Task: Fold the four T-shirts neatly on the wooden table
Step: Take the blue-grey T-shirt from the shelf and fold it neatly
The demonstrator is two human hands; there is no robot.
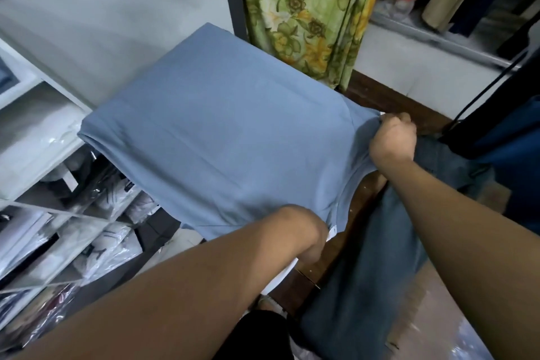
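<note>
Blue T-shirt [222, 131] spread ahead of both hands over wooden table [380, 96]. Long axis runs away from me: neckline between hands, hem farthest. Right hand [393, 137] fisted, pinching shoulder fabric. Left hand [309, 237] at other shoulder, fingers tucked below cloth (grip I cannot confirm). Both hands at collar end. No label or legible writing that I see.

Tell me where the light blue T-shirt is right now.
In the head view the light blue T-shirt is spread mid-frame over the wooden table, its far corner near the floral curtain; the right hand grips its right edge.
</note>
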